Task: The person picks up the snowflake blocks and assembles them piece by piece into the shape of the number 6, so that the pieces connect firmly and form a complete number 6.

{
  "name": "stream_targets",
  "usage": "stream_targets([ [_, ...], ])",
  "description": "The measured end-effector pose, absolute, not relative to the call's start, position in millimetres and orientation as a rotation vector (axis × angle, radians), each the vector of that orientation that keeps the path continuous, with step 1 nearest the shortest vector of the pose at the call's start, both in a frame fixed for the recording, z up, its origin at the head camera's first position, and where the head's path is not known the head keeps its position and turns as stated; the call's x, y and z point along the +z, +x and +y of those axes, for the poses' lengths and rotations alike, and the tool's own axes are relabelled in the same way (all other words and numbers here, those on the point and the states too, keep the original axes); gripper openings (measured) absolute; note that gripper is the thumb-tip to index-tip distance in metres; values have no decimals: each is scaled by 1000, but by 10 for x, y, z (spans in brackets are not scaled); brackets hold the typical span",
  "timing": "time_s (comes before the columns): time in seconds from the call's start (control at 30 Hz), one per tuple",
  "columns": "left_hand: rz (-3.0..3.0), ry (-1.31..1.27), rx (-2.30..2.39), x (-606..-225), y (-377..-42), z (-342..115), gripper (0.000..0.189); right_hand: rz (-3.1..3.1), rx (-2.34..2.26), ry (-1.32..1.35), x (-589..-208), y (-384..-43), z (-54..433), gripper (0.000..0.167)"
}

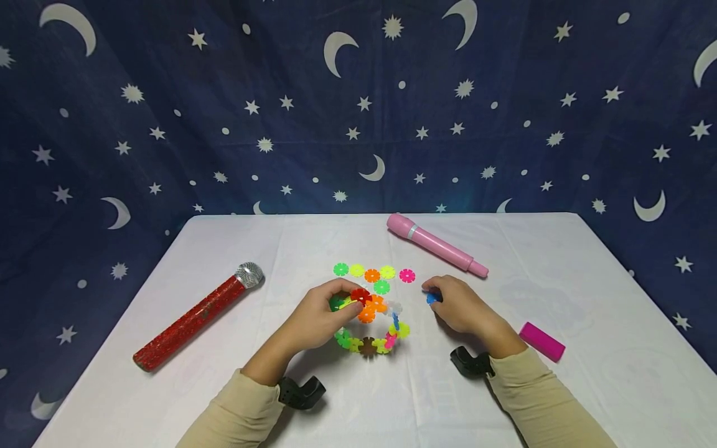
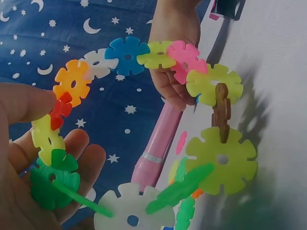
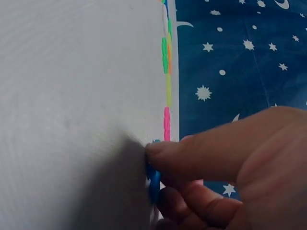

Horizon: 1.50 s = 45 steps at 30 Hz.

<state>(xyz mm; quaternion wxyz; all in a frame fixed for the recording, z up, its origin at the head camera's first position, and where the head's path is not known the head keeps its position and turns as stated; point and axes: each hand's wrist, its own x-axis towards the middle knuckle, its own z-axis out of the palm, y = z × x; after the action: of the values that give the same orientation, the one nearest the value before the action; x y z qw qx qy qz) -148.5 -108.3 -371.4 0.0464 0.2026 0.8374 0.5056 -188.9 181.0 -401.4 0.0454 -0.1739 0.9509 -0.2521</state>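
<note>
My left hand [image 1: 315, 318] pinches a ring of interlocked plastic snowflake discs at its red disc [image 1: 361, 295]. Green, yellow, orange, white, blue and pink discs make up the rest, with a brown disc [image 1: 368, 347] on the side nearest me. In the left wrist view the linked loop stands tilted, its white disc [image 2: 133, 211] low in the picture. Over to the right, my right hand [image 1: 465, 309] holds a loose blue disc [image 3: 154, 184] between thumb and fingers, close to the tabletop. Fingers hide part of that disc.
Loose discs lie behind the ring, among them a pink disc [image 1: 407, 275] and a green disc [image 1: 341, 269]. A red microphone [image 1: 193, 317] lies left, a pink microphone [image 1: 439, 246] at the back, a magenta cylinder [image 1: 542, 341] by the right wrist. The white table [image 1: 633, 373] meets a starry curtain [image 1: 302, 143].
</note>
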Motion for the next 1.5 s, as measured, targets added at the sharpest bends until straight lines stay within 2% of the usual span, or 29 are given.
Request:
stream_targets([
  [0.2,2550,630,1573,-3709,-1485,-1117,15,2916,-735,-425,-3986,-1885,1830,37],
  [0.37,2568,642,1581,-3697,-1486,-1132,27,2888,-814,-443,-3963,-1888,1814,37],
  [0.47,2581,653,1569,-3691,-1491,-1132,30,2867,-964,-487,-3930,-1871,1785,37],
  [0.73,2565,613,1626,-3704,-1513,-1133,22,2600,-1603,-608,-3761,-1725,1662,27],
  [0.9,2472,575,1745,-3720,-1514,-1104,20,2375,-1881,-667,-3665,-1647,1586,29],
  [1.37,2336,527,1861,-3753,-1492,-1031,18,2302,-1905,-694,-3669,-1623,1546,28],
  [1.5,2383,574,1771,-3756,-1491,-1037,24,2262,-1917,-707,-3675,-1618,1539,27],
])
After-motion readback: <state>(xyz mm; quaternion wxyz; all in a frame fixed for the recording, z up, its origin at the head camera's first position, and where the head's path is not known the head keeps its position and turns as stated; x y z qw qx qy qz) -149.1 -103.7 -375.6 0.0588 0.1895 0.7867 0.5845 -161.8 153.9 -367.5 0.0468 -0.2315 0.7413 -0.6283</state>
